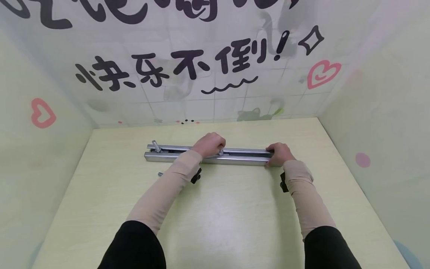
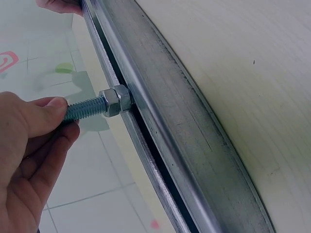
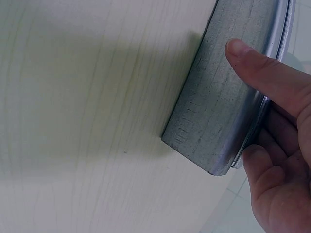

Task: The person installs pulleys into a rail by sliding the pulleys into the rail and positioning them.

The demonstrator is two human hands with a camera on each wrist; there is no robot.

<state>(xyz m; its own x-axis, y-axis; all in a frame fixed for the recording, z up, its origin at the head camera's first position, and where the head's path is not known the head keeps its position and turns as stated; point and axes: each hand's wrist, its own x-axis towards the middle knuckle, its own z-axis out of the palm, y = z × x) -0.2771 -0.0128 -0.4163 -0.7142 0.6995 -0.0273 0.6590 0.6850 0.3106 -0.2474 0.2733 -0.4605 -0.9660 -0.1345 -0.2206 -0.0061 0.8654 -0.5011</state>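
A slotted steel channel (image 1: pixel 235 160) lies lengthwise across the table toward the back. Near its middle, my left hand (image 1: pixel 209 144) pinches the end of a threaded bolt (image 2: pixel 86 109) between thumb and fingers. Two hex nuts (image 2: pixel 115 99) sit together on the bolt, right at the channel's slot; its far end is hidden there. My right hand (image 1: pixel 280 154) grips the channel's right end, thumb (image 3: pixel 250 60) on the near side wall and fingers over the far side. A second bolt (image 1: pixel 155 145) stands tilted in the slot near the left end.
On the pale wooden table (image 1: pixel 235 216), a small metal piece (image 1: pixel 160 174) lies in front of the channel, partly hidden by the left forearm. A printed wall panel (image 1: pixel 188 101) rises behind the table, with side panels (image 1: pixel 376 123) at left and right.
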